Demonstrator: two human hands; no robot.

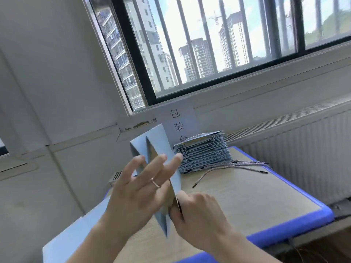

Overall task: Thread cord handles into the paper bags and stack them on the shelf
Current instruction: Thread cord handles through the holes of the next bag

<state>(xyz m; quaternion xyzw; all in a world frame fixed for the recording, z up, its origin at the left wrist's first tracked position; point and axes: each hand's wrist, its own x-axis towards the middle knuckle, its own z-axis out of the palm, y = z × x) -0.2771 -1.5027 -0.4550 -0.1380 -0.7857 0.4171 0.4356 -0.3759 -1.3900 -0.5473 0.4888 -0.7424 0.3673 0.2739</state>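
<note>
A pale blue paper bag (152, 141), partly unfolded with its side folds showing, is held upright above the table. My left hand (140, 185) lies against its near face with the fingers spread and straight. My right hand (193, 211) pinches the bag's lower right edge. Behind it a stack of flat blue bags (205, 152) sits on the table. Grey cord handles (233, 166) with black tips lie loose to the right of the stack.
The wooden table (256, 198) has a blue rim. A paper sign (176, 120) hangs on the wall under a barred window. A white radiator (303, 145) stands to the right. Another pale blue sheet (76, 236) lies at the table's near left.
</note>
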